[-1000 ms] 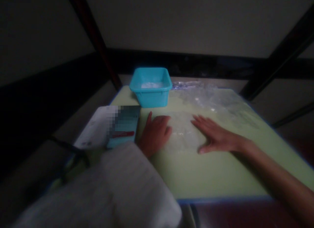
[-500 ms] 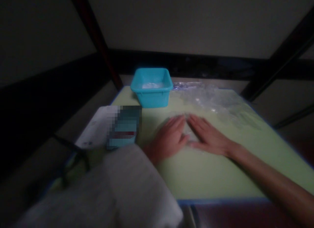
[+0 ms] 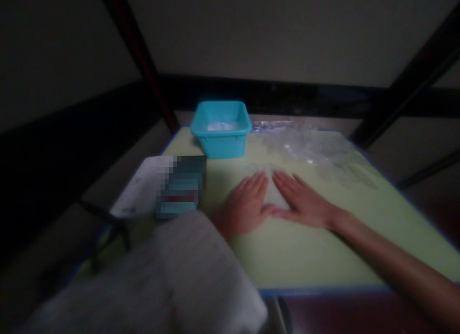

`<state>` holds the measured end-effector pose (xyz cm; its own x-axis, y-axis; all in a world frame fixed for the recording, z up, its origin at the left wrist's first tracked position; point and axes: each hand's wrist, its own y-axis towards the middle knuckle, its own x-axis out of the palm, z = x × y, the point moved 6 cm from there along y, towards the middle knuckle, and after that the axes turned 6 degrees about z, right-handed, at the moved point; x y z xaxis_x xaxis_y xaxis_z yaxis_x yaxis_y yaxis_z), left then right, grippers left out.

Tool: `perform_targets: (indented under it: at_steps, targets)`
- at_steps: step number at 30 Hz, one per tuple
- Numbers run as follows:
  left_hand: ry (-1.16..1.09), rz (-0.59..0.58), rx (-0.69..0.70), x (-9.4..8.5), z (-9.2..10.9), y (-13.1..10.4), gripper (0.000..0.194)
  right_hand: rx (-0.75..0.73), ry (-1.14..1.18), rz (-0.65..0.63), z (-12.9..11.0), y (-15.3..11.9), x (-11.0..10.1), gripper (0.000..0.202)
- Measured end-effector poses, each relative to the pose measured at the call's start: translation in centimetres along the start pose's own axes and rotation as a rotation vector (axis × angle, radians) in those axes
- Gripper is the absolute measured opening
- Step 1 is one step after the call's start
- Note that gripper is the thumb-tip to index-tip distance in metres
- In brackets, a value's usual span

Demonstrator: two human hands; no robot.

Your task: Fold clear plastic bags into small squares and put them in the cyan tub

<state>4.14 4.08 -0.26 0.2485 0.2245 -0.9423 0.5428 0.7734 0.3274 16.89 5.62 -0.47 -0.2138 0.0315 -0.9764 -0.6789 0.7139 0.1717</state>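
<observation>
My left hand lies flat with its fingers stretched forward, palm down. Beside it my right hand is also flat, and the two thumbs meet or nearly meet. Under and between them is a thin clear plastic sheet or bag, pressed against the pale green table. Its outline is faint, and most of it is hidden by my hands. Both hands rest on it without gripping.
A turquoise basin with whitish material inside stands at the back. Crumpled clear plastic spreads over the back right. A white paper and a blurred-out flat item lie left. A pale cloth-like shape fills the lower left.
Both hands stay flat on the plastic, shifted only slightly, with the thumbs a little closer together. The basin and the plastic pile have stayed in place.
</observation>
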Motion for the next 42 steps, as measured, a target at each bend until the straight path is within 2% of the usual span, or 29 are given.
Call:
perform_targets:
  at_steps: [13,22,25,28,33,37,42]
  targets:
    - [-0.006,-0.025,-0.092,-0.6,-2.2,-0.9,0.062,0.025,-0.016,-0.027,0.1,0.1,0.0,0.095]
    - [0.001,-0.094,-0.15,-0.6,-3.1,-1.3,0.076,0.012,-0.021,0.004,0.2,0.1,0.2,0.095]
    - [0.0,-0.047,-0.135,-0.6,-2.9,-0.6,0.077,0.012,-0.02,0.002,0.2,0.1,0.3,0.095]
    - [-0.019,0.011,-0.051,-0.6,-1.7,0.9,0.07,0.016,-0.016,0.005,0.1,0.1,0.4,0.095]
    - [-0.021,-0.047,0.02,0.7,0.0,2.8,0.064,0.028,0.005,0.008,0.1,0.1,0.4,0.096]
    - [0.005,-0.017,0.024,1.1,-0.4,2.8,0.067,0.01,0.003,0.037,0.2,0.0,0.3,0.093]
    - [0.052,-0.029,-0.027,1.1,-1.9,2.2,0.071,-0.014,-0.024,0.042,0.2,-0.2,0.5,0.09]
